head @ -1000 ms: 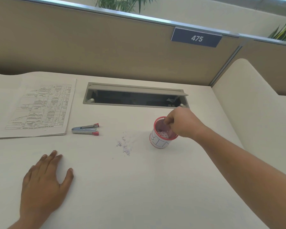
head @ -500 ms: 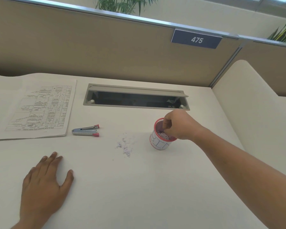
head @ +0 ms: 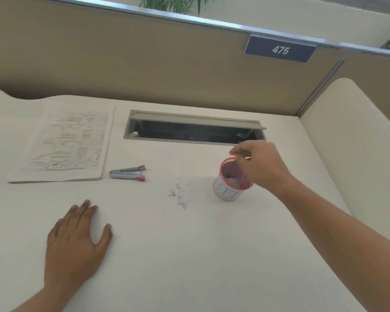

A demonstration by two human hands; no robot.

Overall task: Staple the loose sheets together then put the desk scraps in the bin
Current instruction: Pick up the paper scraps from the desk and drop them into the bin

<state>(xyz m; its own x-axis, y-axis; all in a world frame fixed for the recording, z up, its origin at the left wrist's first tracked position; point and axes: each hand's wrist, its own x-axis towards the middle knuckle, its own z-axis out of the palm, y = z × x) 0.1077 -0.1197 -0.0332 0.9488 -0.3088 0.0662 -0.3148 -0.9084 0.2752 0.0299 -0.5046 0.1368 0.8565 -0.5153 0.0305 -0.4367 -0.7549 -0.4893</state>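
**Right hand over the small bin, scraps on the desk**

Head view: the right hand (head: 260,164) hovers just above the red-rimmed bin (head: 231,184), fingers curled loosely downward over its mouth; whether they pinch anything is too blurred to tell. The bin stands upright on the white desk (head: 189,255) and holds pale scraps. A small scatter of paper scraps (head: 181,194) lies on the desk just left of the bin, apart from it. The left hand (head: 76,242) rests flat and empty, palm down, fingers spread, near the front edge. The stapler (head: 127,173) lies beside the right edge of the stacked sheets (head: 65,144) at far left. Behind, an open cable tray (head: 194,129) is set into the desk.
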